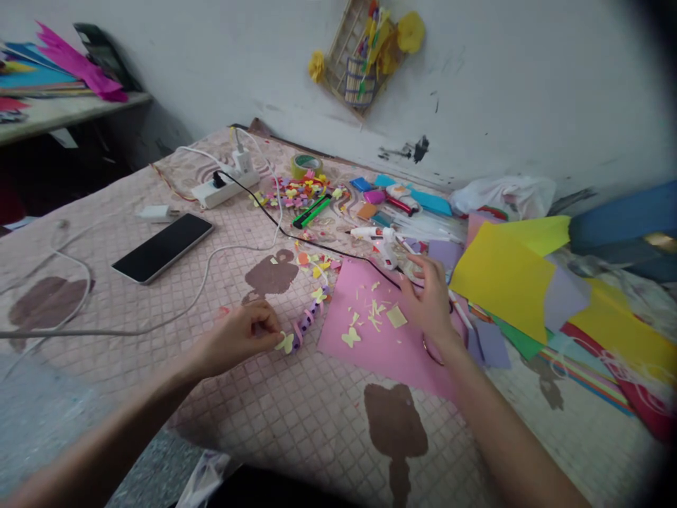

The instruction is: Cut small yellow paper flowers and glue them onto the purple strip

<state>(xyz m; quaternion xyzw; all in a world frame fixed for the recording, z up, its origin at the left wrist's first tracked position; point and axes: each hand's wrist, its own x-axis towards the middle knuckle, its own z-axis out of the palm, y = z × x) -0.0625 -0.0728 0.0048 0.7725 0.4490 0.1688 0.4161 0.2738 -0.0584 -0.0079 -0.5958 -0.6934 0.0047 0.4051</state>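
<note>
The left fingers [269, 341] pinch a pale-yellow butterfly [288, 344], a dotted purple strip [305, 322] just beyond their tips; the right fingers [422, 274] curve loosely near the glue gun [388, 252], any grip unclear.

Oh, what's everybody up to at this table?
One person is handling small paper pieces. The left hand appears to pinch a pale yellow butterfly beside a purple dotted piece. The right hand is over a pink sheet, near a white glue gun; whether it holds anything is unclear. Another butterfly and scraps lie on the sheet.
</note>
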